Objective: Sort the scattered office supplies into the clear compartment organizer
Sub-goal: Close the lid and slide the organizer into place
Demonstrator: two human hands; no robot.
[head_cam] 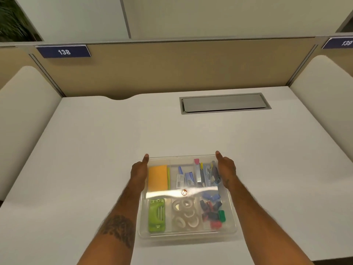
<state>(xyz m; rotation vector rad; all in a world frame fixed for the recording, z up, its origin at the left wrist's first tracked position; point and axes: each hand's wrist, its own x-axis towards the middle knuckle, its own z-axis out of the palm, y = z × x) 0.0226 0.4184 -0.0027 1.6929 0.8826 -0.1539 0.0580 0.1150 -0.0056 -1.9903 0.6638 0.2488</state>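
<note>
A clear compartment organizer (188, 234) sits on the white desk near its front edge. My left hand (139, 169) grips its left wall and my right hand (226, 168) grips its right wall, thumbs pointing up along the far corners. Inside lie orange sticky notes (157, 177), a green stapler (156, 215), several clear tape rolls (184, 213), coloured binder clips (211, 209), small staple boxes (184, 178) and pens and markers (205, 172). A band of glare crosses the organizer's middle.
The white desk (107, 142) stretches around the organizer. A grey cable hatch (224, 103) is set into its far right. Beige partition panels bound the back and both sides, with number plates 138 (64, 52) and 139 (343, 43).
</note>
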